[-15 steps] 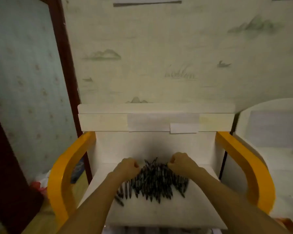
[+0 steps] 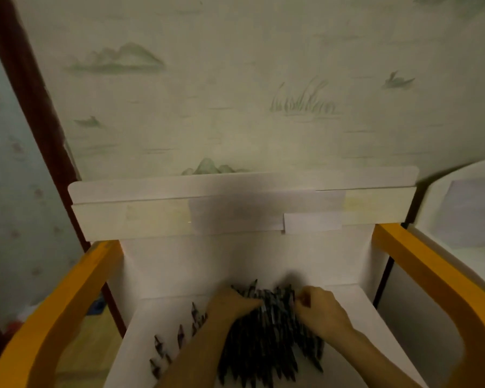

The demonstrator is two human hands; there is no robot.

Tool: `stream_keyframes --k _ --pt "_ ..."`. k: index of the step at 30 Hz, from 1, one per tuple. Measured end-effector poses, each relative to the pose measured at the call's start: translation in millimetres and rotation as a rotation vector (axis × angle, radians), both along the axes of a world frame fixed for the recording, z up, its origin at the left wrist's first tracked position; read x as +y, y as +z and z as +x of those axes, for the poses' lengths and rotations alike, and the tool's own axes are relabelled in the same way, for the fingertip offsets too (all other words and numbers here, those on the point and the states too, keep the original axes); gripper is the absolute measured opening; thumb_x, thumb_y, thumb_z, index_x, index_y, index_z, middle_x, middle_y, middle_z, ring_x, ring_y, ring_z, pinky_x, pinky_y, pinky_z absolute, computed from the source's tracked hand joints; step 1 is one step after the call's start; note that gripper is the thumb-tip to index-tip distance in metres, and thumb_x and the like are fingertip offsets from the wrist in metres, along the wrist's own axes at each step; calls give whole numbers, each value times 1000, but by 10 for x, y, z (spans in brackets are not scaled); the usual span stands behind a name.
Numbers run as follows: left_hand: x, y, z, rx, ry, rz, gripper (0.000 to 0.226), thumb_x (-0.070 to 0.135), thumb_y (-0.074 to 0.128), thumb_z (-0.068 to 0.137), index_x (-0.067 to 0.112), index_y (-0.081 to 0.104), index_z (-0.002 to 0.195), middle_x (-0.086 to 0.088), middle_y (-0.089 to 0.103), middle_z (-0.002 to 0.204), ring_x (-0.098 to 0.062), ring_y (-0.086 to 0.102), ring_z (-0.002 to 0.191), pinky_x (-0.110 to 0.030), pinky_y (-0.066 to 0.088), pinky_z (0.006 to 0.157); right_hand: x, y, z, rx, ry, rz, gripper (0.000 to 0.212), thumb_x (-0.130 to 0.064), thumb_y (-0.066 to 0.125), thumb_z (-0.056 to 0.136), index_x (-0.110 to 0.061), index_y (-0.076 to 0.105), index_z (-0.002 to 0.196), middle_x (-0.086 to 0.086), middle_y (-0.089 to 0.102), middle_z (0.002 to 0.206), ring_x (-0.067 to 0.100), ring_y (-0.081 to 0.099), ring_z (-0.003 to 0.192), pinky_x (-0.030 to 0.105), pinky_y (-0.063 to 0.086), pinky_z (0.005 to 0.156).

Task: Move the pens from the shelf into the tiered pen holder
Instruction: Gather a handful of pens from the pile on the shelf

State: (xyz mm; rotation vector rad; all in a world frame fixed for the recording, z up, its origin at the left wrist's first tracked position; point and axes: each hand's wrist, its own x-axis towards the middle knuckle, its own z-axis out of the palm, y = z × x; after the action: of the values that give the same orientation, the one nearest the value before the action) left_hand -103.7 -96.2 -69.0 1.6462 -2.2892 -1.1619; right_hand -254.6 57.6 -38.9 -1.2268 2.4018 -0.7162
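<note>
While both hands work at the far end of the heap, the pens [image 2: 266,340] lie as one dark bundle on the white shelf [image 2: 345,368], roughly midway between its side edges and running from near the back wall toward the front edge. Left hand [image 2: 231,302]: fingers curled onto the bundle's left flank, seemingly gathering pens inward; whether it truly grips any cannot be told through the blur. Right hand [image 2: 318,306]: fingers curled against the bundle's right flank, pressing toward the left hand, so the two appear to squeeze the heap into a single graspable sheaf. Stray pens [image 2: 179,336]: several, scattered apart from the heap toward the shelf's left edge and front-left corner, outside the hands' reach for now, likely needing a second gathering. Orange side rails [image 2: 67,306]: one along each side edge, bounding the shelf. Tiered pen holder: not in view. Task judged at its start: no pen has left the shelf.
</note>
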Motion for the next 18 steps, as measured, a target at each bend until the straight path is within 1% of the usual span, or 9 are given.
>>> stream_keyframes --k 2,3,4,6,9,11,14,16,18 --pt "-36 -10 -97 -114 -18 50 111 82 71 41 16 55 129 -1 61 125 -21 62 107 -33 54 93 95 -4 -13 -17 -6 -28 24 -30 54 92 -13 69 94 0 71 85 12 65 75 29 52 67" --pt "-36 -5 -138 -150 -28 64 119 82 70 43 12 48 137 -5 54 135 -24 57 117 -34 51 99 156 3 -18 -23 -1 -42 17 -30 55 91 -20 69 93 -4 69 84 9 63 76 28 53 69" --pt "-39 -11 -176 -185 -26 75 125 82 70 42 11 43 141 -6 50 140 -25 54 122 -35 48 102 214 -4 -28 -32 -1 -55 12 -29 56 91 -25 67 91 -9 67 83 6 62 76 26 53 70" --pt "-31 -6 -237 -256 -19 73 120 79 72 45 11 42 140 -6 51 139 -24 54 122 -36 49 102 329 -35 -57 -63 -16 -92 7 -29 58 90 -30 65 92 -12 67 83 3 61 75 22 53 70" --pt "-32 -1 -315 -365 -10 63 108 74 70 57 11 43 139 -7 50 139 -24 54 122 -35 49 102 454 -71 -95 -108 -36 -125 10 -29 61 89 -37 64 95 -14 67 83 0 61 75 14 48 65" --pt "-44 -7 -361 -410 -19 79 111 76 69 53 11 44 140 -7 50 139 -24 54 121 -36 49 101 504 -78 -118 -137 -42 -138 12 -26 63 89 -37 65 95 -13 67 83 1 62 76 12 45 63" --pt "-83 -62 -410 -480 -49 108 120 81 66 43 14 46 141 -7 52 137 -24 56 118 -36 51 99 554 -100 -163 -158 -39 -164 15 -23 66 87 -38 65 91 -13 68 85 3 63 78 11 45 66" --pt "-95 -69 -435 -500 -29 117 119 81 67 45 13 45 141 -7 51 138 -24 55 119 -37 51 98 571 -122 -197 -168 -35 -163 17 -21 67 86 -37 66 89 -12 67 84 3 62 79 11 44 64" --pt "-102 -65 -447 -472 11 114 111 75 71 53 11 44 140 -8 50 139 -24 55 119 -36 51 98 572 -145 -220 -175 -24 -164 16 -19 67 86 -35 67 90 -11 67 83 2 62 79 9 43 62"
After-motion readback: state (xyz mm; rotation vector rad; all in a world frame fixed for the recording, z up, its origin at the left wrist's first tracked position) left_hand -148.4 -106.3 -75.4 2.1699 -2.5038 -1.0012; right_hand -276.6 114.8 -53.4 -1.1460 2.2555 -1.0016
